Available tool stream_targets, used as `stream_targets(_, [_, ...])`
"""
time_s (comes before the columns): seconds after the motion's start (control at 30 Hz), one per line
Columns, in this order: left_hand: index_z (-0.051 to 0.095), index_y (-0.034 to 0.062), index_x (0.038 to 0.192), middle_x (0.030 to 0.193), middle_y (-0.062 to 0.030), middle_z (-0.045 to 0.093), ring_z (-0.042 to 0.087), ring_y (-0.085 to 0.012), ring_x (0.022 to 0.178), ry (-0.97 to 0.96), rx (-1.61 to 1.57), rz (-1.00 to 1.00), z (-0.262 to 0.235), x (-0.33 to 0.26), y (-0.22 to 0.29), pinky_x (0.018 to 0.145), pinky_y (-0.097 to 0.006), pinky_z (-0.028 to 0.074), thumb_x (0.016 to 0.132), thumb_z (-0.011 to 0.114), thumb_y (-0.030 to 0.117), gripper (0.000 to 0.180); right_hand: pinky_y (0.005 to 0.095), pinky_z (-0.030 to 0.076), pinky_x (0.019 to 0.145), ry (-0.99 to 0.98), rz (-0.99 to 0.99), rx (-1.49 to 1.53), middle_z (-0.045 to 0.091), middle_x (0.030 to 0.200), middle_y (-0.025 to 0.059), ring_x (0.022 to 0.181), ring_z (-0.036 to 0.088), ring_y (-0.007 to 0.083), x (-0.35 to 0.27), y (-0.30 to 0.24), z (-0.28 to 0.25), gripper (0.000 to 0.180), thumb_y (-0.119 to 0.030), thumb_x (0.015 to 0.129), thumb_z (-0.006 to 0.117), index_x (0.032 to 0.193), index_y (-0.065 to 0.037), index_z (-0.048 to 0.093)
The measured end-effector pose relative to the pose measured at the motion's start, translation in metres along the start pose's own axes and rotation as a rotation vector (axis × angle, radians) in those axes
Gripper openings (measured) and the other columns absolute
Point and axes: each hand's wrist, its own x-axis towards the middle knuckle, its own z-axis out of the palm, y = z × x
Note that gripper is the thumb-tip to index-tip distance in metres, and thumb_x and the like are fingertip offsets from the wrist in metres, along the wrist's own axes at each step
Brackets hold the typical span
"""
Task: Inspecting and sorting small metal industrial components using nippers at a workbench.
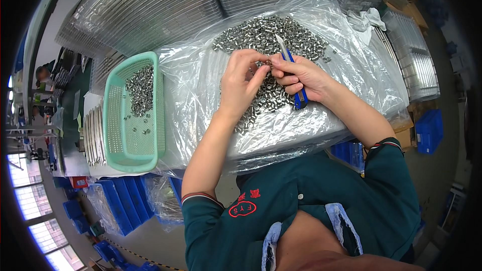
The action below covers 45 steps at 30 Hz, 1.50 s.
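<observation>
My left hand (pixel 240 84) pinches a small metal ring between thumb and fingertips, right above a heap of small silver metal rings (pixel 261 40) spread on clear plastic sheeting (pixel 351 70). My right hand (pixel 301 76) grips a blue-handled utility knife (pixel 291 73), its blade pointing up and away, with the fingertips meeting the left hand's fingertips at the small ring. Both hands hover over the middle of the heap.
A mint-green plastic basket (pixel 113 135) at the left holds several of the same rings. Stacks of clear plastic trays (pixel 150 5) lie behind. A white cloth (pixel 364 20) lies at the back right. Blue bins (pixel 125 206) stand on the floor below. Another person (pixel 42 78) is at the far left.
</observation>
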Motion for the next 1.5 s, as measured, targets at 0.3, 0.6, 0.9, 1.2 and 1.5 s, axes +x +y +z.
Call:
stream_targets(0.3, [0.058,0.0049,0.093,0.094,-0.0059,0.053,0.053,-0.0104,0.066,-0.004,-0.017,-0.028,0.002,0.001,0.005,0.054,-0.021,0.043,0.073,0.066,0.004,0.021,0.0112,0.025,0.033,-0.026,0.018,-0.005,0.047,0.068,-0.0049,0.046,0.033,-0.0034,0.001,0.001,-0.003,0.016,-0.023,0.087,0.054,0.084,-0.008,0.05])
stream_targets(0.6, [0.052,0.0028,0.101,0.09,-0.0044,0.055,0.05,-0.007,0.064,0.331,-0.505,-0.282,-0.017,0.007,0.002,0.056,-0.019,0.04,0.087,0.053,0.011,0.016,0.0109,0.025,0.033,-0.037,0.028,-0.012,0.046,0.068,-0.0043,0.046,0.033,-0.0027,-0.002,-0.003,0.003,0.026,-0.02,0.09,0.049,0.106,-0.001,0.051])
stream_targets(0.9, [0.053,0.0018,0.104,0.087,-0.0022,0.055,0.046,-0.0053,0.062,0.933,-0.943,-0.334,-0.084,0.013,-0.026,0.053,-0.019,0.038,0.088,0.052,0.022,0.025,0.0106,0.025,0.033,-0.027,0.033,-0.001,0.047,0.067,-0.0057,0.045,0.033,-0.003,0.0,0.0,0.001,0.029,-0.02,0.09,0.049,0.11,0.001,0.049])
stream_targets(1.2, [0.064,0.0091,0.084,0.085,-0.0086,0.06,0.056,-0.0266,0.083,-0.123,0.555,-0.429,-0.057,0.005,-0.022,0.072,-0.037,0.044,0.076,0.059,0.015,0.011,0.011,0.025,0.033,-0.011,0.031,0.023,0.043,0.067,-0.004,0.045,0.032,-0.0021,-0.001,-0.003,0.001,0.023,-0.019,0.091,0.047,0.105,-0.001,0.05])
stream_targets(1.5, [0.066,0.0115,0.085,0.084,-0.0086,0.059,0.055,-0.0264,0.086,-0.225,0.61,-0.367,-0.053,0.002,-0.03,0.074,-0.037,0.044,0.076,0.058,0.015,0.012,0.0114,0.025,0.033,-0.013,0.023,0.017,0.044,0.066,-0.0035,0.045,0.032,-0.0018,0.0,-0.002,0.002,0.023,-0.018,0.091,0.046,0.105,0.0,0.049])
